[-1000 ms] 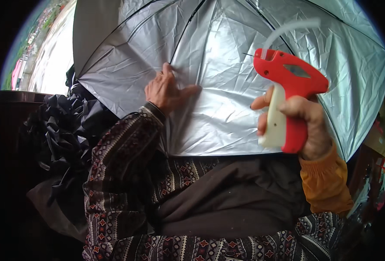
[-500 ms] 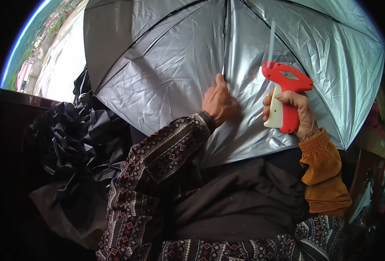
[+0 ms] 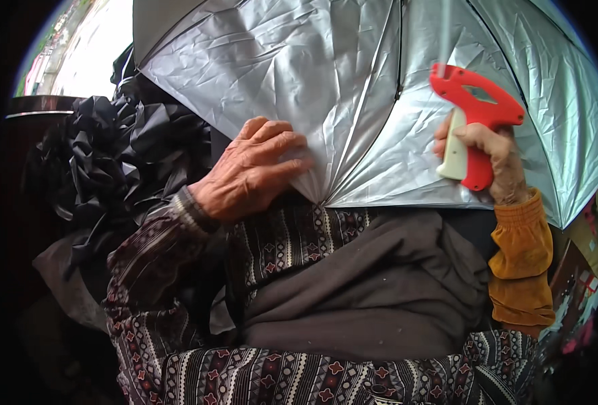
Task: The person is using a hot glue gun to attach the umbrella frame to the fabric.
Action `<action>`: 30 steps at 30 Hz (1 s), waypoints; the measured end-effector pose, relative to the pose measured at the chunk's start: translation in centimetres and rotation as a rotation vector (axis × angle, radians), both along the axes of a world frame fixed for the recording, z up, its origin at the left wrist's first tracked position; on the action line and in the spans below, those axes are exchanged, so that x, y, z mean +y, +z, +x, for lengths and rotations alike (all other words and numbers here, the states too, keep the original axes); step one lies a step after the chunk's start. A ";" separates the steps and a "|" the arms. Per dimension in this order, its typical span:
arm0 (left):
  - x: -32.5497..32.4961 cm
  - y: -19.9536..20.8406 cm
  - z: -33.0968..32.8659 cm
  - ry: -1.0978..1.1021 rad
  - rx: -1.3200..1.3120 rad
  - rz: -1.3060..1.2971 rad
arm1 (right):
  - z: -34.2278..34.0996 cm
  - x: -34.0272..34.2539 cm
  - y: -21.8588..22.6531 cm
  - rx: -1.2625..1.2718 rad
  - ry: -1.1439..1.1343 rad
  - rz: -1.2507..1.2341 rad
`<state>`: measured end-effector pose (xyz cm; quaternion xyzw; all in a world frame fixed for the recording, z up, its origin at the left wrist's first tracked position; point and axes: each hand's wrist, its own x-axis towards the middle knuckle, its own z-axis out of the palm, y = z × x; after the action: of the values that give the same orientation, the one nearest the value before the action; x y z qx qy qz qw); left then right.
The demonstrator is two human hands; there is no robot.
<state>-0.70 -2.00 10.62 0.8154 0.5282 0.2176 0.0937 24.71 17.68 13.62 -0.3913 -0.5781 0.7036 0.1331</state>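
Note:
A silver-lined umbrella canopy (image 3: 279, 81) is spread out in front of me, inner side up, with thin dark ribs across its creased fabric. At its near left edge my left hand (image 3: 248, 169) has its fingers curled over the hem; the thumb is hidden. In my right hand (image 3: 498, 152) is a red and white tagging gun (image 3: 478, 101), held upright above the right part of the canopy. My fingers wrap round its handle at the pale trigger, and its thin nozzle points away, blurred. One canopy corner comes to a point between my hands, close to my lap.
Crumpled black fabric (image 3: 110, 155) is heaped at the left. A dark brown cloth (image 3: 380, 290) covers my lap. Behind the heap is a dark ledge (image 3: 46, 103) with a bright outdoor view beyond. Small scattered items (image 3: 586, 297) lie at the far right.
My left hand has gone from pointing at the middle of the canopy to its near left edge. The canopy has shifted and turned, and the tagging gun has moved slightly right.

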 end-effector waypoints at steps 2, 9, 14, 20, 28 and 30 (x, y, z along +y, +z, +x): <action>-0.2 -1.7 -0.1 0.004 -0.040 0.040 | -1.4 -1.7 -0.2 0.047 0.149 0.039; 0.4 -2.5 1.5 0.064 -0.162 0.279 | -4.5 -3.7 -2.9 0.146 0.541 0.165; -0.1 -2.6 1.6 0.120 -0.164 0.242 | -3.8 -3.0 -2.1 0.066 0.532 0.428; -0.4 -2.6 1.6 0.114 -0.140 0.238 | -2.4 -2.1 -1.4 0.002 0.316 0.300; -0.4 -3.1 1.5 0.073 -0.163 0.224 | -2.0 -2.1 -1.7 0.034 0.291 0.288; -0.2 -3.1 1.5 0.043 -0.178 0.208 | -2.0 -2.2 -1.7 0.032 0.287 0.296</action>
<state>0.82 -2.23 7.51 0.7867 0.5097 0.3448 0.0505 22.74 15.51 11.90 -0.2697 -0.7229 0.6288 0.0966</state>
